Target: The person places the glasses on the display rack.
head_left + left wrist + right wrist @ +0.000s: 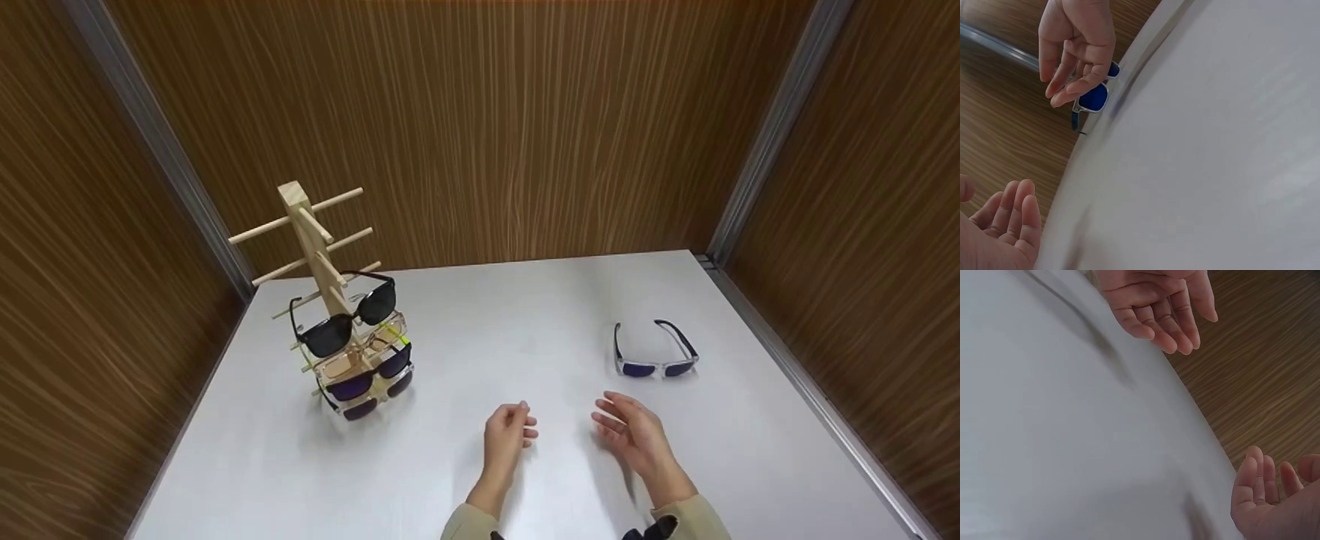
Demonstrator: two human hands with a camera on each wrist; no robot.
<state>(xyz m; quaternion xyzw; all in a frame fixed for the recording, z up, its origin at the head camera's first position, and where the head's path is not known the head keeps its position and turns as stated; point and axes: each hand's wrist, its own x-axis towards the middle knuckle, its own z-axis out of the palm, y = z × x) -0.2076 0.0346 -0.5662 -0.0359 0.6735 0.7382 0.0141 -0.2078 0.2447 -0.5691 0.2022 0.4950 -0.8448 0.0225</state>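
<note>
My left hand (507, 439) hovers over the white table with its fingers loosely bent and holds nothing. To its right, my right hand (636, 439) is also free of any object, fingers relaxed and spread a little, palm turned inward. Beyond the right hand lies a pair of sunglasses (660, 369) with blue-purple lenses, clear frame front and dark temples unfolded; a gap separates it from the fingers. In the left wrist view these sunglasses (1094, 99) show partly behind the right hand (1081, 50). Both hands, the left (1154, 306) and the right (1269, 500), appear in the right wrist view.
A wooden eyewear rack (313, 247) with pegs stands at the left. Black sunglasses (330, 335) hang on it above several other pairs on the lower pegs. Wood-grain panels (487, 135) with metal corner rails (772, 135) enclose the white table (525, 315).
</note>
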